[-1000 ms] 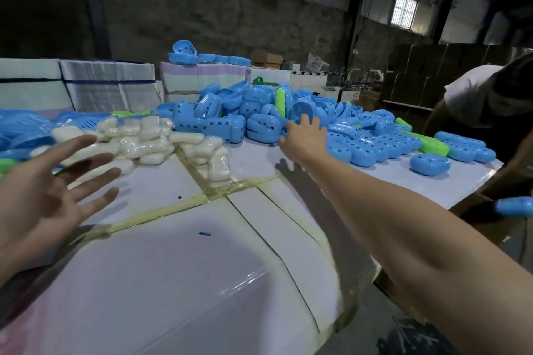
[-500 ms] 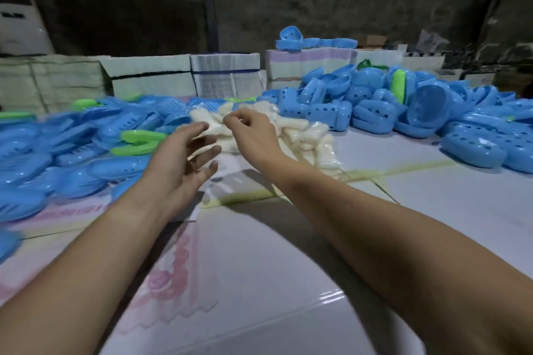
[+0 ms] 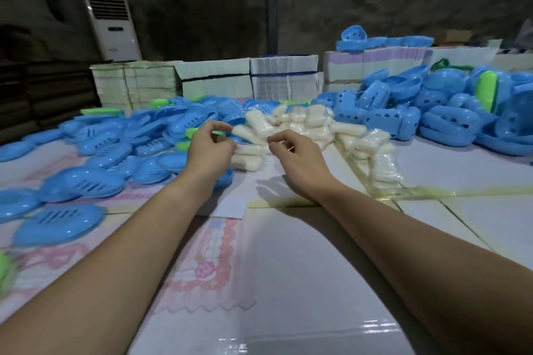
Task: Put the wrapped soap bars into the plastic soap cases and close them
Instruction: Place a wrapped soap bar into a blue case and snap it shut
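A heap of white wrapped soap bars (image 3: 302,121) lies mid-table. My left hand (image 3: 212,148) is at the heap's near left edge, its fingers curled round the left end of one wrapped soap bar (image 3: 249,150). My right hand (image 3: 291,153) is just to the right of it, thumb and forefinger pinching the wrapper at that bar's right end. Open blue soap case halves (image 3: 95,150) are spread over the left of the table. More blue soap cases (image 3: 444,121) are piled at the right, with a few green ones (image 3: 486,89) among them.
Bundled stacks of flat cardboard (image 3: 213,78) line the table's far edge, with blue cases (image 3: 354,37) on top of one stack. A white standing air conditioner (image 3: 112,26) is by the back wall. Yellowish tape (image 3: 427,192) runs across the white tabletop (image 3: 288,268).
The view has swung left from the right-hand case pile. My right hand left that pile and came to the soap heap. My left hand, open before, has curled onto a bar.
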